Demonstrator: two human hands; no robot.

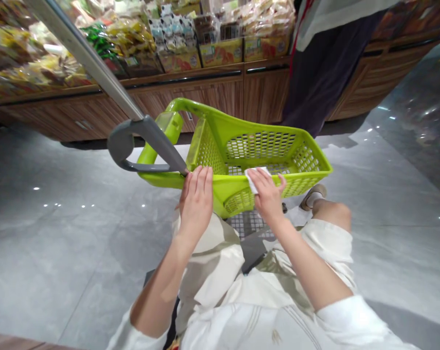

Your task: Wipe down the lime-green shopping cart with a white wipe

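A lime-green plastic shopping basket sits on the floor in front of me, tilted, with a perforated wall and a grey pull handle on a long metal bar. My left hand rests on the basket's near rim beside the grey handle, its fingers stretched out flat and together. My right hand presses a small white cloth against the same rim, fingers curled over it. The basket's inside shows nothing in it.
Wooden display counters run along the back, stacked with packaged snacks. Another person in a dark skirt stands at the counter behind the basket. Glossy grey floor tiles spread to both sides.
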